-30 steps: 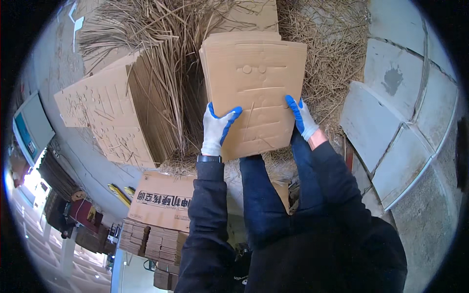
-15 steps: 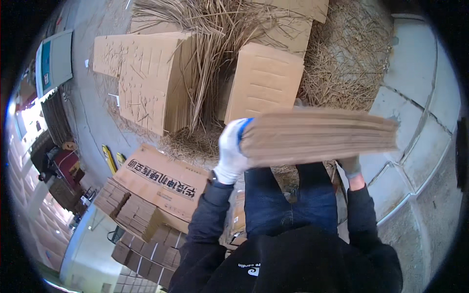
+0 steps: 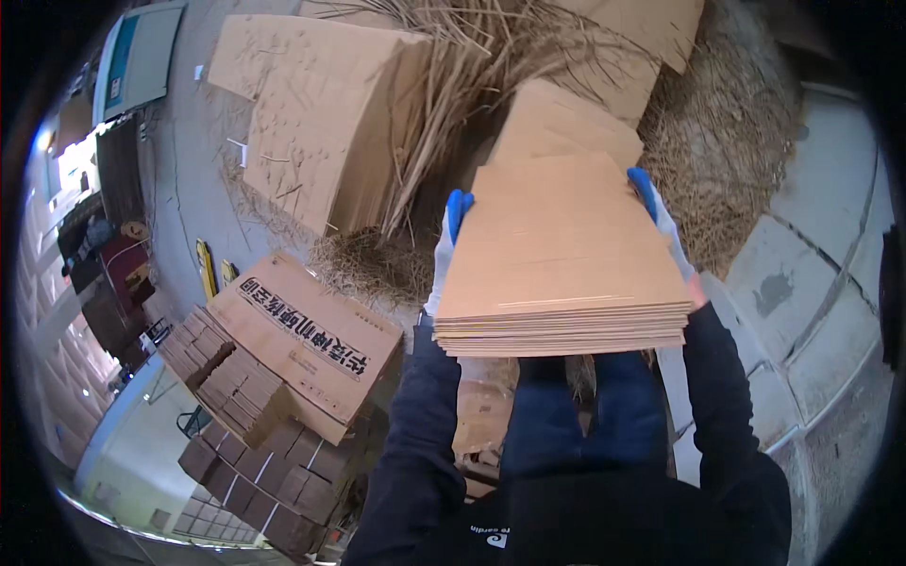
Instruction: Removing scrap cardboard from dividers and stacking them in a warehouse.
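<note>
Two gloved hands are holding a thick stack of flat cardboard sheets (image 3: 564, 255) level at the centre of the frame, its layered edge facing the camera. Largest of what is lying around it, a heap of dry straw (image 3: 717, 141) is spreading across the top and upper right of the frame — some long stalks are hanging down over a big open cardboard box (image 3: 321, 123) at the upper left. Further cardboard sheets (image 3: 566, 118) are lying on the straw just above the held stack. At the lower left, a printed flattened carton (image 3: 307, 344) is resting on bundles of smaller brown cartons (image 3: 245, 415). Grey paving slabs (image 3: 821, 283) are filling the right side. The left hand (image 3: 445, 250) is gripping the stack's left edge, its blue-tipped fingers (image 3: 459, 206) curling over the top sheet. The right hand (image 3: 661, 222) is clasping the right edge — its fingers (image 3: 644, 181) are likewise wrapping onto the top, pressed together.
</note>
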`<state>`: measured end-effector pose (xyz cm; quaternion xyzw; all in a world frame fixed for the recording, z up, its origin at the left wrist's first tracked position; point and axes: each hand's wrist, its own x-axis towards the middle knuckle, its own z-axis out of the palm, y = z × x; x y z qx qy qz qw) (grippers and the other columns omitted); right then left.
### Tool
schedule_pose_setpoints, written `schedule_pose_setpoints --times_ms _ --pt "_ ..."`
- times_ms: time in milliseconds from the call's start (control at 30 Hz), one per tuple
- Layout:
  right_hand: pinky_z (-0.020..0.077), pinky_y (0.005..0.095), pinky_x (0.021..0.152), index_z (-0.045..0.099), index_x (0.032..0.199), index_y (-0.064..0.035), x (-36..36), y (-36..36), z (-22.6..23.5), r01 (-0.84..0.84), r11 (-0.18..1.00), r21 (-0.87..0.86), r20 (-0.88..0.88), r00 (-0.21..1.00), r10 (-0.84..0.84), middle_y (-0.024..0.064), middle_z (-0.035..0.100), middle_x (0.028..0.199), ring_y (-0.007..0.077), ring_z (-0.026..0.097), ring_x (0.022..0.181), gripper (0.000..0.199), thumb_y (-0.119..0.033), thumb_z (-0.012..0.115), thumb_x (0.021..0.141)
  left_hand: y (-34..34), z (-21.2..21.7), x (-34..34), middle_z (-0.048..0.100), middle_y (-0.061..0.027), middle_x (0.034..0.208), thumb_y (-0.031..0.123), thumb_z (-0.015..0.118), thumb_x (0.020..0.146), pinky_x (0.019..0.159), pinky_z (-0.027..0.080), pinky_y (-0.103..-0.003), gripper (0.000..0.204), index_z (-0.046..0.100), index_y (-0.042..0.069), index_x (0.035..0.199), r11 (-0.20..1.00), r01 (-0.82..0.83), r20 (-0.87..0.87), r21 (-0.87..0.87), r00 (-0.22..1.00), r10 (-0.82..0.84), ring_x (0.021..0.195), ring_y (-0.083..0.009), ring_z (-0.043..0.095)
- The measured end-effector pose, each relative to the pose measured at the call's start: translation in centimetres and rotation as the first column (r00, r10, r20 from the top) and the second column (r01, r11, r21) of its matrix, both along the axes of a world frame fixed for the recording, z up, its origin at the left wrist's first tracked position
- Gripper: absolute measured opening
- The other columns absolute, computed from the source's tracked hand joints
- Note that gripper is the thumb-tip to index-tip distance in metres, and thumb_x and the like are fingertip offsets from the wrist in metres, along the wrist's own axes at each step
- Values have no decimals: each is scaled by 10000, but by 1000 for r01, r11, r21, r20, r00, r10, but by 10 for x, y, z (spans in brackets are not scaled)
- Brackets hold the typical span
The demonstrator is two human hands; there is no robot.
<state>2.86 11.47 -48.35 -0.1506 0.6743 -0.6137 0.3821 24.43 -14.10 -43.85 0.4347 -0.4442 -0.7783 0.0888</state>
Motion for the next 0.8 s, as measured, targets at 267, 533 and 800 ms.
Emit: schedule_pose_setpoints --times_ms 267,533,800 --pt "410 370 1054 427 1417 -13 22 37 23 10 987 158 -62 998 0 121 519 1373 226 519 1231 567 -215 640 933 -27 23 -4 582 -162 1272 36 622 857 1034 447 -342 385 560 23 1237 767 296 100 -569 951 -292 1187 -293 577" --pt "473 371 983 474 1366 0 42 37 7 -54 940 336 -190 974 124 110 580 1288 207 582 1138 535 -246 659 929 -31 -19 0 594 -133 1221 131 671 828 1020 452 -328 372 580 27 1173 458 295 79 -839 898 -434 1144 -271 588" --pt "498 326 887 559 1209 26 66 8 155 357 934 -8 -297 891 -343 97 663 1087 191 618 1011 385 -167 659 891 13 112 30 667 -99 1090 113 822 729 853 524 -318 544 570 11 1200 865 186 -48 -465 971 -235 960 -182 652"
